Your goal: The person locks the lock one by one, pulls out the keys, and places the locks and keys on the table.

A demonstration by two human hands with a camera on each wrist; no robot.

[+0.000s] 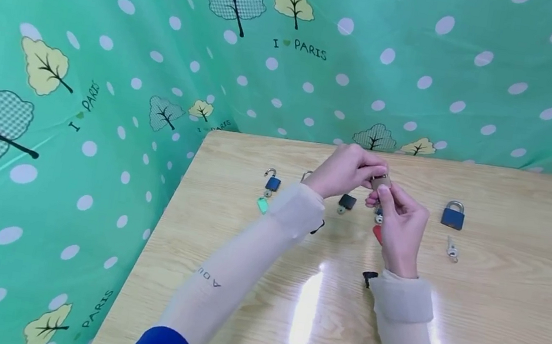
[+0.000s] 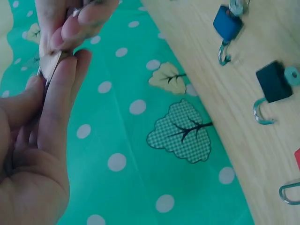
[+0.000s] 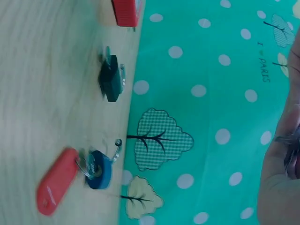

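Observation:
A small brownish-grey padlock is held between both hands above the table's far half. My left hand pinches it at its upper end, where a bit of metal shackle shows. From below, my right hand grips its body with thumb and fingers. The left wrist view shows the padlock between the fingertips of the left hand and right hand. At the right wrist view's edge, a piece of metal shows by the right hand; its kind is unclear.
On the wooden table lie a blue padlock with green tag, a black padlock, a blue padlock with red tag, a red padlock, a closed blue padlock, a key and a black item.

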